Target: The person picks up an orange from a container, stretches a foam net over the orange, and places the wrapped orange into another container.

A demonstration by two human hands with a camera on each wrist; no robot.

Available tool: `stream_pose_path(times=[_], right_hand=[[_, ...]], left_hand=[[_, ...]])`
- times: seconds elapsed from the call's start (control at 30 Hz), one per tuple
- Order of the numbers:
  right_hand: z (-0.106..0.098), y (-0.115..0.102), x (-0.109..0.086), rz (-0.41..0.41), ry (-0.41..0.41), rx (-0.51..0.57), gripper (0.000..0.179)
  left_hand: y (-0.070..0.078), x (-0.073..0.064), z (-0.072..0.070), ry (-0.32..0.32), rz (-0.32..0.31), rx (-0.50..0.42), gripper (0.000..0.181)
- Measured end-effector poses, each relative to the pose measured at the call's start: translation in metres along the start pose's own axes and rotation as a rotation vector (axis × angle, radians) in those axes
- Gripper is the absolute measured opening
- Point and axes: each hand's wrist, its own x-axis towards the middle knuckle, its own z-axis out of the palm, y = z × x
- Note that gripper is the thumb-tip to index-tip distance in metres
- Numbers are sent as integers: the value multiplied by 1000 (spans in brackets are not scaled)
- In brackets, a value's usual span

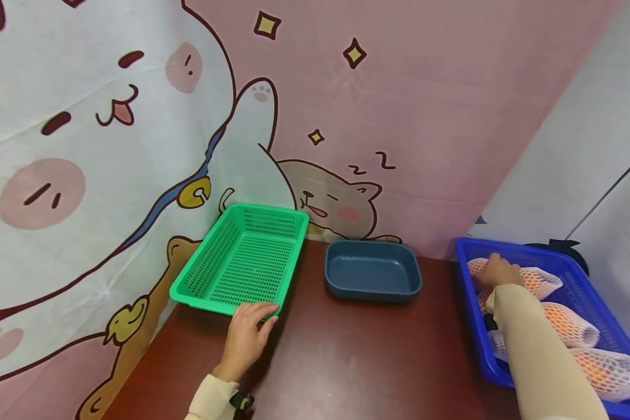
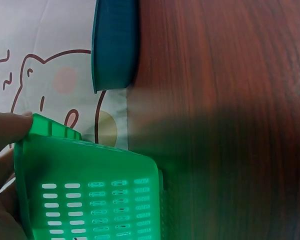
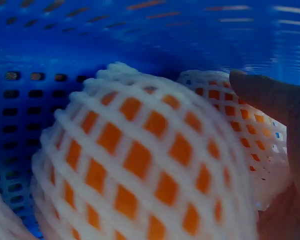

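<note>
My left hand [image 1: 245, 338] grips the near right corner of a green plastic basket [image 1: 294, 262]. In the left wrist view its thumb [image 2: 12, 127] lies on the rim, with the fingers on the other side. At the right, my right hand [image 1: 499, 273] reaches into a blue plastic basket [image 1: 475, 332] and holds an orange fruit in a white foam net [image 3: 245, 120]; its thumb lies against the net. Another netted orange fruit [image 3: 140, 160] fills the front of the right wrist view. More netted fruits [image 1: 569, 324] lie toward the basket's near end, partly hidden by my sleeve.
A dark blue-grey rectangular tray [image 1: 373, 291] stands between the two baskets, against the back of the brown wooden table [image 1: 378, 356]. Behind the table hangs a cartoon-printed cloth [image 1: 425, 116]. A black object [image 1: 569, 248] shows behind the blue basket.
</note>
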Motion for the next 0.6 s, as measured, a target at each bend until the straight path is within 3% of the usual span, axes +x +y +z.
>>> stream_pose_path(times=[0.3,0.6], right_hand=[[10,9,-4,-51,30,-27,80],[-5,1,-8,-90,-1,-15,97]], left_hand=[[2,-5,2,8,-5,-4,30],[0,-3,1,6,-14,-9,26]])
